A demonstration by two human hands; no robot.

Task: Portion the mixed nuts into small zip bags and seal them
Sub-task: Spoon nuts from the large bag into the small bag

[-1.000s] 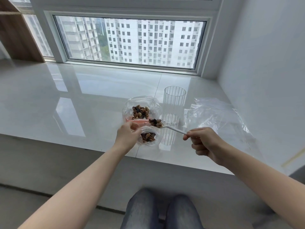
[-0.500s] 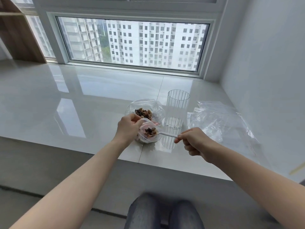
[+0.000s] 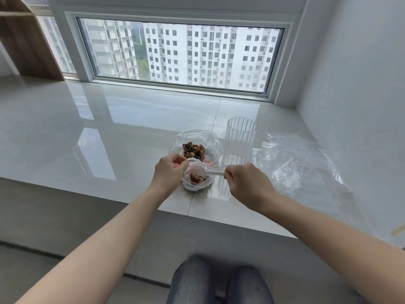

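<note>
Ribbed clear glass (image 3: 240,142) just right of nut bags (image 3: 197,178)

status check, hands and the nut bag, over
Left hand pinching small zip bag open. Right hand gripping white spoon, bowl inside bag, emptied. Ribbed glass close behind; not blocking.

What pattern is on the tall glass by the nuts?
Clear with vertical ribbed lines, on the glass; head view.
</note>
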